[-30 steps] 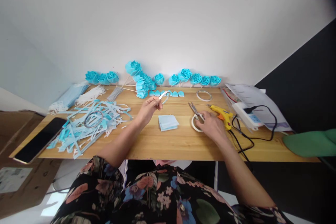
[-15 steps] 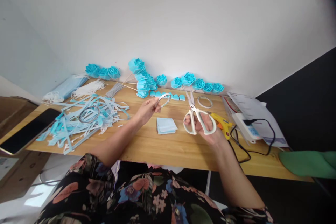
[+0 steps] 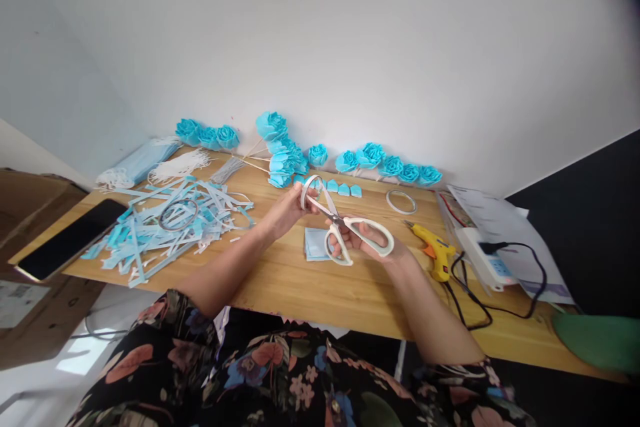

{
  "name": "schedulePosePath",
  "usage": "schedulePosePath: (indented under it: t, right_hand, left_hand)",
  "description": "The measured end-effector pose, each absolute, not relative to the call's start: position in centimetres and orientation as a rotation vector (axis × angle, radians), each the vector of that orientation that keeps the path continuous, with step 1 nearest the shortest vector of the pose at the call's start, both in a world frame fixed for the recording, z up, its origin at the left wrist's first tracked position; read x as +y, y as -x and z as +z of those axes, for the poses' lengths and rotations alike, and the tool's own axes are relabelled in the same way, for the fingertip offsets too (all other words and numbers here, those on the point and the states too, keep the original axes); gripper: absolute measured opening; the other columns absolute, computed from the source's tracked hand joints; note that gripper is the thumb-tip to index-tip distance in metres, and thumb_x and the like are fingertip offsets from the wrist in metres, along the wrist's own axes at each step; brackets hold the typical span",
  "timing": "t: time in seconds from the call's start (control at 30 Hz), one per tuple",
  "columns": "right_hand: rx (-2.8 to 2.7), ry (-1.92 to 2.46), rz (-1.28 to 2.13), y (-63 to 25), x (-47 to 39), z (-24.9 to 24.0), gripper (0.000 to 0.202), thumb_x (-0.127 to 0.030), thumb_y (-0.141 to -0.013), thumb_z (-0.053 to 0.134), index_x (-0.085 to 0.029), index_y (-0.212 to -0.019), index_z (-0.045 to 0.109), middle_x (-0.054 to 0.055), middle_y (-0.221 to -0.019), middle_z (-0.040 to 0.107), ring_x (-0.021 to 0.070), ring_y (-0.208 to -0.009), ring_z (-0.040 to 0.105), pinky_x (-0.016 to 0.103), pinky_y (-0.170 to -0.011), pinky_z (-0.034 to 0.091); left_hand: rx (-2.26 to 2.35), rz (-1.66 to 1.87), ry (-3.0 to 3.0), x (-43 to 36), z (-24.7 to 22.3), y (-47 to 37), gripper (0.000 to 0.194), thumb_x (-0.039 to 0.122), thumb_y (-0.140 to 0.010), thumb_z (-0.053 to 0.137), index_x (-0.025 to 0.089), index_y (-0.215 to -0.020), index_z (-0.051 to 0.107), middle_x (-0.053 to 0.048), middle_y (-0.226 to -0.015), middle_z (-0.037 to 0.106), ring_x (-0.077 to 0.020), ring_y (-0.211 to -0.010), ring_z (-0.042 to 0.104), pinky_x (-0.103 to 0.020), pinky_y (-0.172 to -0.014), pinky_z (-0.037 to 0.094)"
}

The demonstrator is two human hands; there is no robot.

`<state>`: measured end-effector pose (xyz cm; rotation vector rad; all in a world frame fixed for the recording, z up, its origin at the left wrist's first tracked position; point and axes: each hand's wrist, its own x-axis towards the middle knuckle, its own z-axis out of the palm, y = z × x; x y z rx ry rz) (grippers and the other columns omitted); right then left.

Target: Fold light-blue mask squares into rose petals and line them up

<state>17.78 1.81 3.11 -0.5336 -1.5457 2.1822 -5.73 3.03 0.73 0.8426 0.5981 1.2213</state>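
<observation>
Between the fingertips of my left hand [image 3: 287, 212] is a thin roll of white tape [image 3: 305, 195], held up over the table. My right hand [image 3: 367, 240] grips white-handled scissors [image 3: 341, 221] by the loops, and their blades are spread, reaching toward the tape roll. Below them lies a stack of pale blue fabric squares [image 3: 315, 244], partly covered by the scissors' handle. Behind my hands is a row of small blue petal pieces [image 3: 344, 189], some of them hidden by the tape roll.
Blue fabric roses [image 3: 370, 155] line the wall. Cut strips [image 3: 200, 220] are heaped at left beside a phone [image 3: 70, 240] and face masks [image 3: 145, 161]. At right are another tape roll [image 3: 401, 201], a yellow glue gun [image 3: 434, 250], a power strip [image 3: 485, 260] and black cords.
My right hand has brought the scissors leftward to the tape roll, and their blades have spread wider. My left hand has turned the roll more upright. The view has shifted slightly.
</observation>
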Motion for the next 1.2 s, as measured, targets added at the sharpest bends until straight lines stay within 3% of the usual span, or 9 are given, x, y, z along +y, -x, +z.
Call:
schedulePosePath:
  t: [0.27,0.4,0.57,0.87,1.07,1.2]
  right_hand:
    - [-1.437,0.417,2.234,-18.4,2.1,1.3,0.066,-0.065,-0.081,0.065,-0.014,-0.123,0.06,0.009,-0.094,0.068,0.0202,-0.082,0.069,0.035,-0.075,0.058]
    - [-1.47,0.422,2.238,-18.3,2.0,0.6,0.069,-0.064,-0.082,0.065,-0.012,-0.126,0.058,0.011,-0.095,0.069,0.0203,-0.083,0.07,0.034,-0.074,0.057]
    - [-1.488,0.357,2.22,-17.8,1.7,-0.2,0.066,-0.063,-0.083,0.064,-0.015,-0.126,0.058,0.011,-0.1,0.068,0.0203,-0.084,0.07,0.035,-0.077,0.058]
    - [-1.505,0.336,2.186,-17.8,1.6,-0.6,0.067,-0.064,-0.083,0.064,-0.015,-0.127,0.056,0.013,-0.106,0.066,0.0214,-0.089,0.069,0.04,-0.081,0.057]
    - [-1.525,0.317,2.185,-17.8,1.6,-0.6,0.066,-0.064,-0.081,0.065,-0.015,-0.123,0.057,0.012,-0.103,0.066,0.0213,-0.086,0.069,0.037,-0.078,0.058]
    - [-1.483,0.366,2.173,-17.7,1.6,-0.4,0.063,-0.061,-0.08,0.069,-0.014,-0.121,0.058,0.01,-0.094,0.068,0.0168,-0.074,0.067,0.028,-0.062,0.056]
  left_hand:
    - [0.57,1.228,-0.913,2.7,0.6,5.3,0.059,0.067,-0.078,0.066,0.013,-0.1,0.069,-0.01,-0.088,0.07,-0.0221,-0.088,0.066,-0.038,-0.091,0.049]
    - [0.603,1.132,-1.077,2.2,0.4,4.9,0.061,0.069,-0.078,0.065,0.012,-0.098,0.068,-0.012,-0.092,0.07,-0.0221,-0.088,0.065,-0.036,-0.088,0.048]
    - [0.647,1.017,-1.289,1.8,-0.1,4.9,0.064,0.069,-0.075,0.067,0.016,-0.111,0.068,-0.011,-0.103,0.069,-0.0234,-0.094,0.064,-0.035,-0.089,0.046]
    - [0.657,0.966,-1.397,1.6,0.9,5.1,0.063,0.068,-0.069,0.073,0.016,-0.103,0.072,-0.011,-0.098,0.07,-0.0258,-0.093,0.064,-0.036,-0.088,0.046]
    - [0.651,0.872,-1.4,1.3,1.5,5.2,0.056,0.062,-0.067,0.078,0.016,-0.099,0.071,-0.01,-0.097,0.07,-0.024,-0.089,0.064,-0.034,-0.082,0.047]
    - [0.641,0.866,-1.409,1.4,1.6,5.4,0.054,0.063,-0.069,0.076,0.017,-0.097,0.073,-0.01,-0.093,0.071,-0.0257,-0.093,0.064,-0.036,-0.089,0.046]
